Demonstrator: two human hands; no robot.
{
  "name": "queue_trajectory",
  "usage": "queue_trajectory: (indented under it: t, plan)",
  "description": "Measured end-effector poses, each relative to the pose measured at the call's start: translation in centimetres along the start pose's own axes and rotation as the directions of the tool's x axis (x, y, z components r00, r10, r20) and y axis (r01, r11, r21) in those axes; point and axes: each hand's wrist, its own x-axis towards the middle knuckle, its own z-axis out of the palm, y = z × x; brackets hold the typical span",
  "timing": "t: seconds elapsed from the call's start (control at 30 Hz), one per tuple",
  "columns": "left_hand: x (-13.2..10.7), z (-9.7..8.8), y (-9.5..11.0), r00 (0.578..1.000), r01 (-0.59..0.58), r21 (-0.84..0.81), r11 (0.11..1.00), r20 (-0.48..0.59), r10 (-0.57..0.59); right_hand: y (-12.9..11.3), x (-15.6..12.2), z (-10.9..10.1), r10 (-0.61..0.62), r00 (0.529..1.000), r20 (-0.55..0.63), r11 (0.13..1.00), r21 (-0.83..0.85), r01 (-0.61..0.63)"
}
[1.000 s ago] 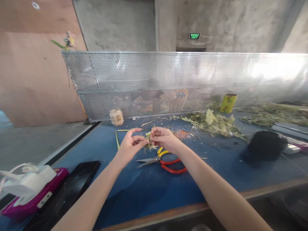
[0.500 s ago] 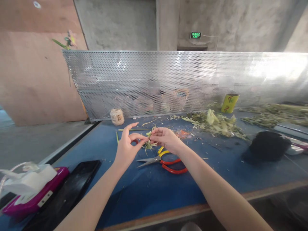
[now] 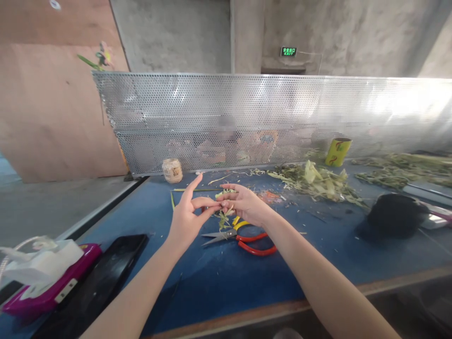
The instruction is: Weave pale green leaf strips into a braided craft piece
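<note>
My left hand (image 3: 189,214) pinches with thumb and forefinger at a small bunch of pale green leaf strips (image 3: 224,219), its other fingers raised. Meeting it from the other side, my right hand (image 3: 245,205) also pinches the bunch, and the fingertips of both hands touch or nearly touch. Frayed ends hang below the fingers; the gripped part is mostly hidden. On the table just beneath lie scissors (image 3: 257,247) with red and yellow handles, their blades apart and pointing left. A long green stem (image 3: 194,189) lies behind my left hand.
On the blue table (image 3: 212,292) are a heap of dried leaves (image 3: 318,181), a twine roll (image 3: 172,170), a yellow tube (image 3: 338,152) and a black object (image 3: 397,215). A phone (image 3: 106,278) and purple power strip (image 3: 52,287) lie left. A perforated metal panel (image 3: 212,103) stands behind.
My right fingers have shifted slightly on the bunch and spread a little more. The leaf ends now hang lower, nearer the scissors. My left hand keeps its pinch.
</note>
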Motion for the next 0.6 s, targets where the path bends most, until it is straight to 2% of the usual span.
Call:
queue_trajectory:
  t: [0.2, 0.6]
  plan:
    - [-0.07, 0.1, 0.17, 0.999, 0.042, -0.078, 0.996, 0.012, -0.042, -0.11, -0.1, 0.05, 0.031, 0.999, 0.041, 0.999, 0.022, -0.032]
    - [0.18, 0.2, 0.01, 0.999, 0.043, -0.107, 0.993, 0.025, -0.04, -0.18, -0.21, 0.15, 0.047, 0.999, 0.012, 0.999, -0.017, -0.047]
